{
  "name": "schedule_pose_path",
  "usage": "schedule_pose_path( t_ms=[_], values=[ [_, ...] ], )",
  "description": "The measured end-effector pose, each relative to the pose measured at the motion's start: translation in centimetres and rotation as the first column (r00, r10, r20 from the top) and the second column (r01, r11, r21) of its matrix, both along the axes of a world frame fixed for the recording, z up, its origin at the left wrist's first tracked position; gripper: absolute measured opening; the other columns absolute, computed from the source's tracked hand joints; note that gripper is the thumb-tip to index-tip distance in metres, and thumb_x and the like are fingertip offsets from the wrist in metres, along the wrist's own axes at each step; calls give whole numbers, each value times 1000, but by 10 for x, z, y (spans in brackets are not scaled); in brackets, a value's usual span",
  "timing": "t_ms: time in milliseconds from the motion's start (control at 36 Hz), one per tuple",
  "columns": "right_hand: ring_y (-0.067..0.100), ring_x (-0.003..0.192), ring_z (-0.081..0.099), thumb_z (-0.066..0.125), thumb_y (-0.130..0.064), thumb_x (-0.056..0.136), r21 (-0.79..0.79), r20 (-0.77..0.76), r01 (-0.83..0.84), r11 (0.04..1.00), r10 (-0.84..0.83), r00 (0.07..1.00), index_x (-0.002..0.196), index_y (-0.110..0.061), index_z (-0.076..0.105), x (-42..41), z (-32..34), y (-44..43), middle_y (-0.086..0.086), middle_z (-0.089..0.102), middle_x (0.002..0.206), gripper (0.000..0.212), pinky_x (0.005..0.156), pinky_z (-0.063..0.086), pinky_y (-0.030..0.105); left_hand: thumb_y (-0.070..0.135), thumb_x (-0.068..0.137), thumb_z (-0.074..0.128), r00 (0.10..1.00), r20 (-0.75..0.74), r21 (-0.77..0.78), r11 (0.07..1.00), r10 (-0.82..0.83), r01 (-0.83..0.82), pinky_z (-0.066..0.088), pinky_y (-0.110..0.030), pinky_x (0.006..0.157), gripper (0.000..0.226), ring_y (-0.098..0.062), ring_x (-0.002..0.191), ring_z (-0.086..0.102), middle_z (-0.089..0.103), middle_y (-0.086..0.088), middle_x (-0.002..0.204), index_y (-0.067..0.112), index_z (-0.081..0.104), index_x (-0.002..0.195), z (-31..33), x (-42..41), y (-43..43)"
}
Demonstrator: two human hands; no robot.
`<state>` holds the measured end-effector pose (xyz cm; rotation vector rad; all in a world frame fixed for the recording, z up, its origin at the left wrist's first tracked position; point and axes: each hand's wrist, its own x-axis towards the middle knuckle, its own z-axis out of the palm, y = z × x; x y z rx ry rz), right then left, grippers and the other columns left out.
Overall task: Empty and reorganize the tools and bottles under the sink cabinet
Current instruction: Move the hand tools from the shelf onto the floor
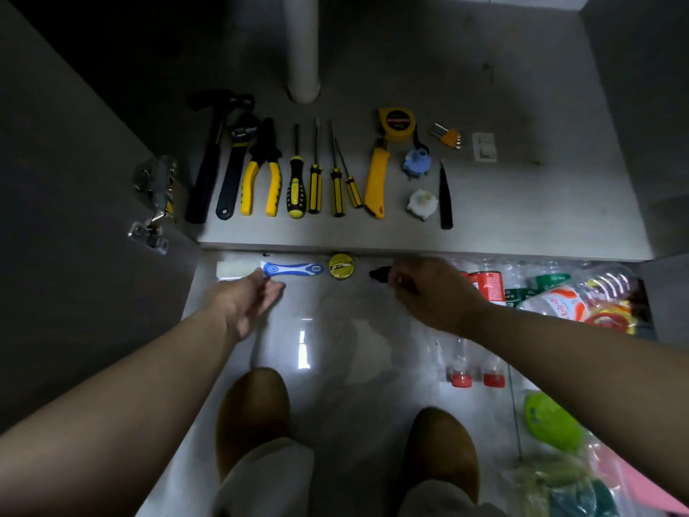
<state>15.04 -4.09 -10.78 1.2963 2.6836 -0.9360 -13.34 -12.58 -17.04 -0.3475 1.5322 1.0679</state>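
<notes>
Tools lie in a row on the cabinet floor (522, 203): a hammer (208, 158), a wrench (235, 166), yellow pliers (263, 177), several screwdrivers (317, 181), a yellow knife (376, 181), a tape measure (396, 123), hex keys (447, 136). On the tiled floor in front lie a blue-and-white handled tool (292, 269) and a yellow round tin (341, 266). My left hand (249, 296) reaches with straight fingers to the blue handle's left end. My right hand (432, 292) grips a black marker-like object (380, 273).
A white drain pipe (302, 50) stands at the cabinet's back. A door hinge (156, 195) juts out at the left. Plastic bottles and packets (551, 296) are heaped on the floor at right, with two red-capped bottles (473, 371). My shoes (253, 416) are below.
</notes>
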Motion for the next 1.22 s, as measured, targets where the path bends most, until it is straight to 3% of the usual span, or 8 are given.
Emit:
schedule_pose_path(
  t_ms=[139, 278, 500, 639, 778, 889, 1028, 1222],
  values=[
    [31, 84, 59, 62, -15, 89, 282, -146, 266, 922, -232, 962, 117, -11, 56, -11, 16, 26, 11, 48, 122, 29, 68, 56, 43, 16, 101, 61, 886, 21, 12, 886, -463, 463, 64, -31, 66, 21, -20, 75, 69, 69, -14, 85, 0, 66, 113, 25, 22, 1],
    [31, 99, 58, 67, -19, 92, 229, -99, 401, 887, -388, 916, 134, -14, 51, -15, 19, 58, 13, 41, 132, 45, 85, 54, 37, 21, 95, 70, 627, -56, 246, 598, -777, 762, 62, -32, 78, 24, -25, 87, 73, 75, -16, 93, 2, 71, 110, 62, 51, 17],
    [29, 86, 56, 56, -9, 95, 235, -102, 295, 926, -279, 955, 102, -4, 59, -14, 19, 55, 16, 57, 103, 9, 71, 46, 37, 15, 84, 80, 469, -616, 198, 451, -633, 870, 62, -35, 80, 37, -20, 91, 74, 75, -5, 99, 13, 62, 117, 76, 81, 40],
    [13, 75, 63, 74, -20, 87, -94, -206, 209, 973, -225, 952, 91, -15, 66, -19, 33, 35, 0, 68, 82, 10, 66, 49, 27, 19, 76, 88, 475, -706, 247, 446, -525, 860, 58, -24, 83, 77, -4, 96, 71, 64, 8, 121, 29, 48, 142, 67, 92, 35],
    [13, 79, 72, 78, -26, 86, -426, -228, 166, 889, -283, 932, 90, -12, 71, -29, 43, 32, 2, 74, 82, 16, 72, 57, 27, 13, 85, 80, 518, -701, 310, 445, -491, 841, 57, -27, 78, 33, -10, 94, 71, 74, 5, 101, 16, 69, 116, 69, 92, 32],
    [17, 92, 66, 63, -11, 95, -148, -263, 243, 959, -275, 925, 103, -10, 68, -31, 43, 50, 5, 68, 102, 10, 79, 49, 27, 18, 88, 78, 500, -677, 260, 460, -540, 849, 59, -48, 91, 26, -20, 100, 72, 74, -3, 104, 16, 72, 113, 64, 85, 28],
    [35, 124, 50, 67, -7, 86, 153, -137, 388, 909, -369, 919, 149, -21, 40, -34, 35, 89, 16, 28, 152, 70, 96, 49, 39, 17, 85, 80, 470, -670, 202, 469, -574, 860, 59, -36, 89, 26, -7, 97, 71, 76, 4, 105, 24, 76, 110, 49, 76, 16],
    [39, 124, 48, 56, -18, 99, 290, 27, 324, 900, -346, 938, 134, -8, 53, -46, 22, 124, 19, 44, 142, 37, 99, 47, 48, 28, 86, 80, 363, -720, 32, 494, -591, 869, 57, -34, 86, 22, -16, 96, 70, 74, 2, 105, 24, 79, 108, 18, 57, -1]
  ],
)
